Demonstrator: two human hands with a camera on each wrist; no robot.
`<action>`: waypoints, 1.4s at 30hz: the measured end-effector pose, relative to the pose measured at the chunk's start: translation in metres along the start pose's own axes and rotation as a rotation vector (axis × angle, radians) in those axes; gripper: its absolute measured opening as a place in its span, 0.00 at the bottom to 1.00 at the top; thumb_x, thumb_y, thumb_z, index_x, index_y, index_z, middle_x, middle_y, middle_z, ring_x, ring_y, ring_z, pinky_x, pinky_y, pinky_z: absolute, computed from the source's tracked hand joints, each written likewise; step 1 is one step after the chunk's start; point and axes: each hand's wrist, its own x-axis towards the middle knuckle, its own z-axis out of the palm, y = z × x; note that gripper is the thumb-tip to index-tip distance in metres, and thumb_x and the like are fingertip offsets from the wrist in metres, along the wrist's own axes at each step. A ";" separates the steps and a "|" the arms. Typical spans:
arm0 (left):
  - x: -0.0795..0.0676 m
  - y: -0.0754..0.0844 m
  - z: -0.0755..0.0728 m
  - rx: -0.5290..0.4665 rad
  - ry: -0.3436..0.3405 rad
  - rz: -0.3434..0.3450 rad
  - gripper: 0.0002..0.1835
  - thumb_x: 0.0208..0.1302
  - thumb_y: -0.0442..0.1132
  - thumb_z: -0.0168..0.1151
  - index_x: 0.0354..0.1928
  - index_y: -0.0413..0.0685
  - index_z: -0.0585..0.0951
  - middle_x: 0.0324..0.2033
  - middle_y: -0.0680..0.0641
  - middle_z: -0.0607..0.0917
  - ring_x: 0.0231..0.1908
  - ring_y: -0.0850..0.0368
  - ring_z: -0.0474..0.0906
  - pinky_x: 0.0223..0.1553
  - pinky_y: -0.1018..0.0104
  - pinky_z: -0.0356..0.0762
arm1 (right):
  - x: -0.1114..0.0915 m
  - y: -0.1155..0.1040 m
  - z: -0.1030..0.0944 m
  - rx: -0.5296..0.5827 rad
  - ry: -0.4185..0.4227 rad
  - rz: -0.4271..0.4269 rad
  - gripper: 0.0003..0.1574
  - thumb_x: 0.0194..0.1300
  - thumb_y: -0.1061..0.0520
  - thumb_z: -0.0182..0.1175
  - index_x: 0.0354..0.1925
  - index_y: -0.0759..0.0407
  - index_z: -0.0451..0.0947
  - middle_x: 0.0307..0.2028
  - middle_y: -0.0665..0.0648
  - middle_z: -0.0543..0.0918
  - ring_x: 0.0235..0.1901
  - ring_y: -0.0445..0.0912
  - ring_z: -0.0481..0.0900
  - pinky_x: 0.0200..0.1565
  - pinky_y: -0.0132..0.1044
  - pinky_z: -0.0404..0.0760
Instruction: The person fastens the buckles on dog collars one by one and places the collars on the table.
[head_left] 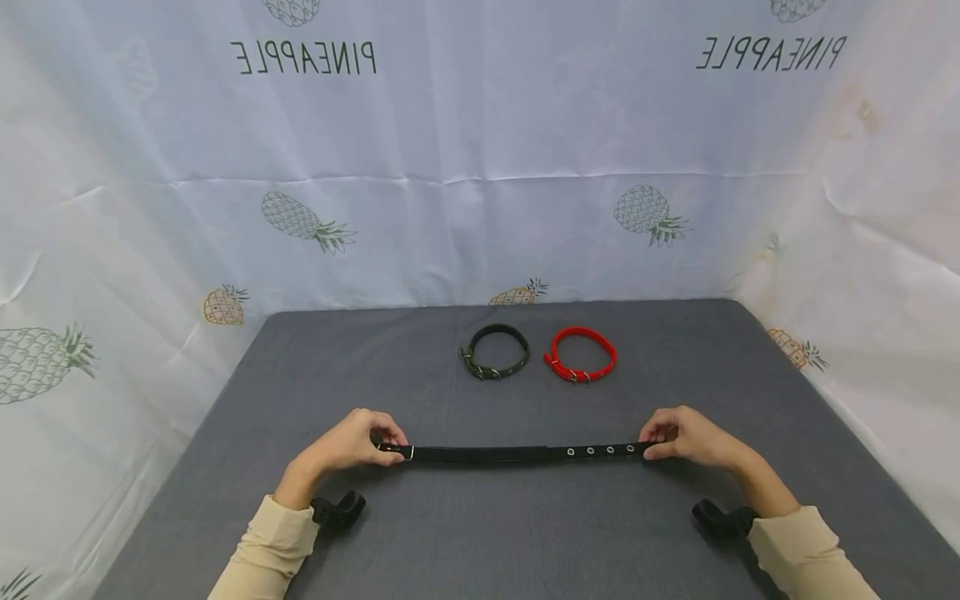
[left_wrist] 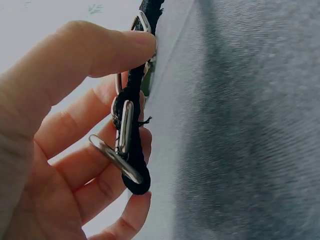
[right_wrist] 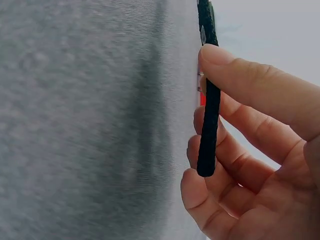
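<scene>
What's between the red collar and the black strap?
Nothing but bare grey tabletop lies between the red collar and the black strap; the head view shows it.

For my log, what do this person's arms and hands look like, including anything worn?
The left hand and right hand are bare: no gloves or rings show. The left sleeve and right sleeve are plain pale beige cloth. Beside the cuffs sit a left wrist unit and right wrist unit, both black with rounded, projecting ends; no cables are visible.
</scene>
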 end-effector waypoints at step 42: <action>0.019 0.044 -0.057 -0.095 0.272 -0.062 0.13 0.71 0.43 0.56 0.48 0.45 0.82 0.42 0.42 0.84 0.34 0.69 0.75 0.33 0.71 0.72 | 0.014 -0.045 -0.040 -0.038 0.343 0.020 0.08 0.68 0.61 0.58 0.40 0.65 0.80 0.23 0.36 0.77 0.20 0.36 0.74 0.22 0.32 0.74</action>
